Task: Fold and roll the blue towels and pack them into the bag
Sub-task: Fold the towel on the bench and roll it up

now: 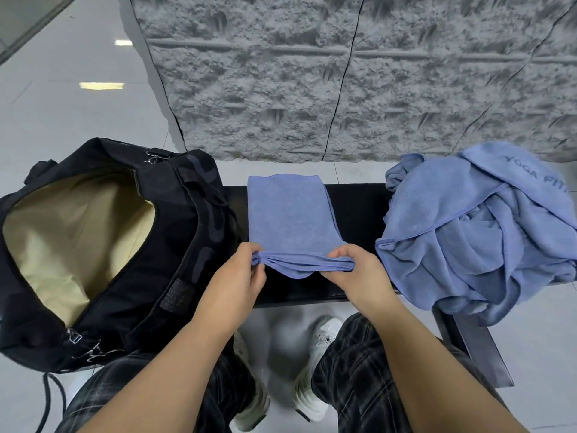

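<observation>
Head view, looking down, and over on the far left sits the black bag (131, 245), unzipped and gaping, its beige lining showing inside the wide mouth, metal clips glinting at its near end and a strip of hook-and-loop fastening on its side. It rests on the left end of the dark bench (359, 214), and its right flank comes just beside the folded towel (287, 214). That blue towel lies flat as a long narrow strip down the middle of the bench, its far end reaching the bench's back edge, its near end lifted off the surface. Now the hands: the left hand (240, 270) pinches the near left corner of the strip, fingers curled over the stacked hemmed edges, thumb underneath. Across from it, the right hand (352, 270) grips the near right corner the same way, fingers curled on top, the layered edge pulled taut between the two. Both forearms come in bare from the bottom of the frame, above dark plaid trousers and white shoes (315, 370) planted on the pale tiled floor. Moving on right, the heap of loose towels (480, 232) is piled crumpled on the right end of the bench, the same blue, spilling over the front edge, with lettering reading "YOGA FIT" visible on the top fold. Behind it all stands a rough grey textured wall (343, 73).
</observation>
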Action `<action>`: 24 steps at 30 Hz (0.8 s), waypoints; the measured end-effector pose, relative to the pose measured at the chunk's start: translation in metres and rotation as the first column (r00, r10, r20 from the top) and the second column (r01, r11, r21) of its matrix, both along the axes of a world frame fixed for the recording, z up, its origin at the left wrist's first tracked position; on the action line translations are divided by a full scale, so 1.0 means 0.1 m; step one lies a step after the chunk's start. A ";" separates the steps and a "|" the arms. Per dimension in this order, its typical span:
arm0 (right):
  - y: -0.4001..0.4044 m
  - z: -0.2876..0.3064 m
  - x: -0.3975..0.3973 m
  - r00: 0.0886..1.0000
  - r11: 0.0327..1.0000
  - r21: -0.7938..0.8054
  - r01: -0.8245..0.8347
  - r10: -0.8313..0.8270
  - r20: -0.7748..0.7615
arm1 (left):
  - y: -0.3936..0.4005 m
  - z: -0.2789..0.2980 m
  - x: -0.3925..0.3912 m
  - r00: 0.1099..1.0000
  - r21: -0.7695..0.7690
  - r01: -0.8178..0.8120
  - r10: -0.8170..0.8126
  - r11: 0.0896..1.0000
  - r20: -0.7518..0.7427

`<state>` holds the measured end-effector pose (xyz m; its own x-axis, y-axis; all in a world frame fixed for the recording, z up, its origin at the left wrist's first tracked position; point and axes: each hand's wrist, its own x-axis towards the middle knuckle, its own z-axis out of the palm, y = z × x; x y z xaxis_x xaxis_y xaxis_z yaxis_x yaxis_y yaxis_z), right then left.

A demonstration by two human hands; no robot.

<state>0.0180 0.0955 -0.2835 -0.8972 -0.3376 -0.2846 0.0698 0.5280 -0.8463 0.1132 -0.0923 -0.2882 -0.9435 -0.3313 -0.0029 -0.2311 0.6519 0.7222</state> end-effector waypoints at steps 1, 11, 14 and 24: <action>-0.01 0.00 -0.01 0.999 1.000 0.021 0.000 0.001 -0.036 | 0.00 0.01 0.00 1.000 -0.013 -0.006 0.006 1.000 0.001; 0.05 -0.12 -0.11 0.983 0.979 0.200 -0.029 0.064 -0.172 | -0.15 -0.01 -0.02 0.998 -0.104 0.063 -0.060 0.993 0.038; 0.06 -0.13 -0.14 0.975 0.969 0.237 -0.074 0.121 -0.188 | -0.19 -0.03 0.00 0.996 -0.071 0.081 -0.079 0.994 0.040; 0.08 -0.10 -0.19 0.974 0.940 0.281 -0.195 0.219 -0.058 | -0.32 0.03 0.04 0.927 -0.156 0.328 -0.286 0.932 0.241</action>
<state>-0.0014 0.1038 -0.2936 -0.8412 -0.4392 -0.3154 -0.1334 0.7339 -0.6661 0.1169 -0.1246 -0.2853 -0.9831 -0.0393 -0.1788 -0.1306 0.8352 0.5343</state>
